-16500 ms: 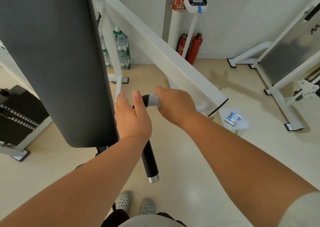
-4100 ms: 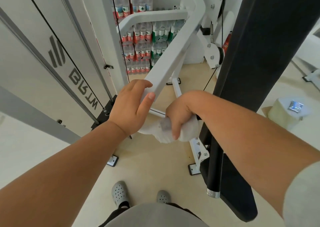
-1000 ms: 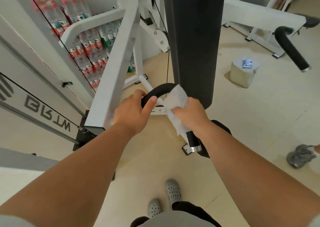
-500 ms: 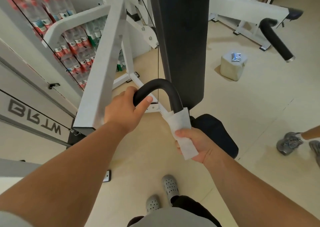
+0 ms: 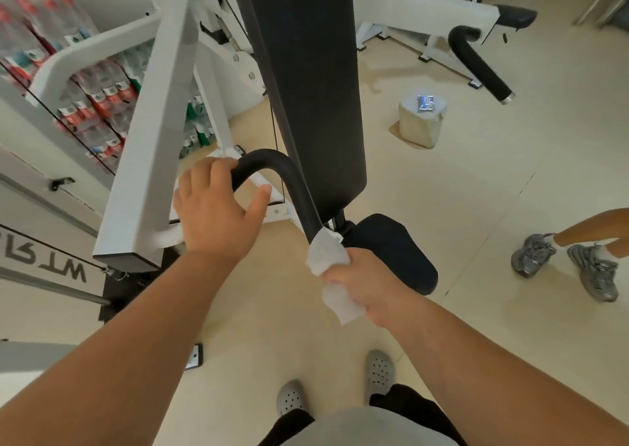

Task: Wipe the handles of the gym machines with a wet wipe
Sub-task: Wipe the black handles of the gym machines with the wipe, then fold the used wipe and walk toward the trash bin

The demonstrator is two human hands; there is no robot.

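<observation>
Curved black handle (image 5: 292,187), centre; wipe (image 5: 326,251) has slid from the far bend down to its near end, right hand (image 5: 360,282) clenched round both; left hand (image 5: 218,210) hooks the bend, thumb now lifted. Judged: this handle nearly wiped.

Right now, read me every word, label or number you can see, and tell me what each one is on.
"WT": large dark letters on the machine's grey side panel, end of a longer word cut off.
Labels on the water bottles: too blurred to read.
Blue packet on the pale block: print too small.
</observation>
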